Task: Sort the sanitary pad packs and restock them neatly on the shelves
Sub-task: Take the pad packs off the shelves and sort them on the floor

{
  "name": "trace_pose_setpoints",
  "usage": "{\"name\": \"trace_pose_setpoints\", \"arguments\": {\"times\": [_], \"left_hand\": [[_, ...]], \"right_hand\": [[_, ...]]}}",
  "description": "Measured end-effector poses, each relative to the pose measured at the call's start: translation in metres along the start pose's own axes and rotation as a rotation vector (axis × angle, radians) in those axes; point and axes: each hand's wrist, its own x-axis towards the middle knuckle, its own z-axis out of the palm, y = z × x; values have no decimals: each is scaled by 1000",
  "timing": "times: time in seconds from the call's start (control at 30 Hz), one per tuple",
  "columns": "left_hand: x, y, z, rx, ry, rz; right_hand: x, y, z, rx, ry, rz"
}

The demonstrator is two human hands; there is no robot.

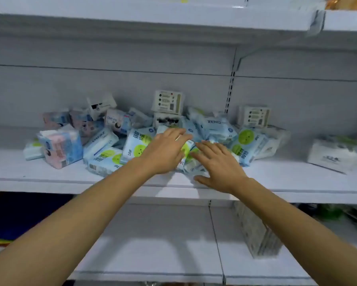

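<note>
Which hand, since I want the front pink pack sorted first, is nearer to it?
Left. The left hand is right of the front pink pack, not touching it; the right hand is even farther right.

Pack lettering [136,144] — blurred, perhaps illegible

A jumbled heap of sanitary pad packs [103,145] is blocking the middle of the shelf [49,172], reaching back toward the rear panel. I am finding bare shelf lying open left of the heap, along the front edge, and between the heap and a white pack [334,157] at right.
</note>
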Motion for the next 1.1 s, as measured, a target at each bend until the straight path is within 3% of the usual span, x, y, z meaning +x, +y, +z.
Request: {"name": "trace_pose_setpoints", "arguments": {"times": [0.07,0.2,0.37,0.5,0.6,0.67,0.8,0.9,1.0,1.1], "left_hand": [[23,-2,1,172,-110,-84],[45,-12,3,358,-311,-219],[60,-9,-1,572,-288,-199],[58,-10,-11,587,-98,-112],[39,-14,-35,400,28,-239],[18,-18,-52,146,144,-412],[-37,-28,-66,-325,354,-657],[-86,-42,-68,-626,460,-770],[-146,-58,-68,-853,574,-875],[-216,-79,-69,-927,608,-961]], "right_hand": [[-3,8,20,67,43,3],[-19,7,53,262,295,103],[-20,4,49,299,347,143],[-21,3,47,302,355,152],[-22,7,47,339,363,177],[-18,8,45,450,401,258],[6,-8,16,745,588,553],[27,-47,-27,934,751,665],[46,-121,-78,1084,813,634],[58,-228,-116,1286,648,427]]}}
